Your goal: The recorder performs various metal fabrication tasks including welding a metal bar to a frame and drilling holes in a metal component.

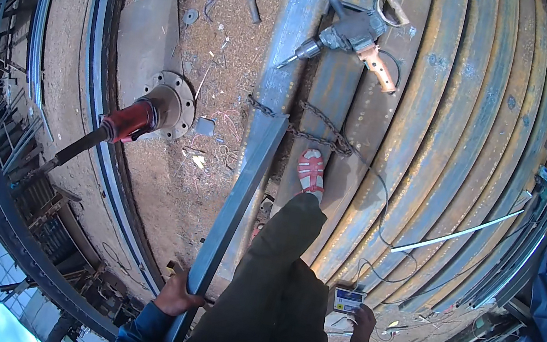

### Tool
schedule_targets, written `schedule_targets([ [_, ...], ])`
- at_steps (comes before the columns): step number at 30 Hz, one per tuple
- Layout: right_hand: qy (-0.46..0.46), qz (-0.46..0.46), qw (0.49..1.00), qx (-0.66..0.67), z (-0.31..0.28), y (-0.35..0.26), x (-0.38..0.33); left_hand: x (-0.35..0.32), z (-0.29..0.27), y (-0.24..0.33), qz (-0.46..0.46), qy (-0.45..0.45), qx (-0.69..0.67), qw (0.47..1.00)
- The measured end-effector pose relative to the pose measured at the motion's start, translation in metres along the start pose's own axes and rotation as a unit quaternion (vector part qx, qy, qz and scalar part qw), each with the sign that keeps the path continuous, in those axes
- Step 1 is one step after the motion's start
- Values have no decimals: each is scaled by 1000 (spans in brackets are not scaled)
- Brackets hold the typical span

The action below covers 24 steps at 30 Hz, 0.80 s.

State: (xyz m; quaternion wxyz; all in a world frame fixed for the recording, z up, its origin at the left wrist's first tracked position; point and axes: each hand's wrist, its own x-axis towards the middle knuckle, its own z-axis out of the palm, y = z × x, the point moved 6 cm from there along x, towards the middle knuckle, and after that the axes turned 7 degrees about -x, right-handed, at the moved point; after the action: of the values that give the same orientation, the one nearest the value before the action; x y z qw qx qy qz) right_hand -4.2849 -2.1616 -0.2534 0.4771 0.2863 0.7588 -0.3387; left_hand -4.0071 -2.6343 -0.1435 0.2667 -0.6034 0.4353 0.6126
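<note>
My left hand (178, 295) is wrapped round the lower part of a long grey steel bar (233, 211). That bar slants up and away past my leg. Its far end rests by a rusty chain (326, 134) lying across the steel beams. On the right, my right hand (362, 325) is low beside my knee, fingers curled at the edge of a small box (345, 300) with a blue and white label. The hand seems to grip this box, though part of the contact is hidden.
A large drill (358, 34) lies on the rusty steel beams (428, 145). At left, a red-bodied tool (130, 121) lies against a round flange (187, 98) with bolt holes. A thin pale rod (457, 231) and a black cable (385, 189) cross the beams. My sandalled foot (311, 171) stands near the chain.
</note>
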Motion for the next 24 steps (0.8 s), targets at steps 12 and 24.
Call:
schedule_targets([
  [12,-60,-30,937,-343,-99,-248,77,-9,77,75,-128,117,57,983],
  [24,-49,-135,911,-387,-125,-705,215,-21,213,244,-148,166,-273,936],
])
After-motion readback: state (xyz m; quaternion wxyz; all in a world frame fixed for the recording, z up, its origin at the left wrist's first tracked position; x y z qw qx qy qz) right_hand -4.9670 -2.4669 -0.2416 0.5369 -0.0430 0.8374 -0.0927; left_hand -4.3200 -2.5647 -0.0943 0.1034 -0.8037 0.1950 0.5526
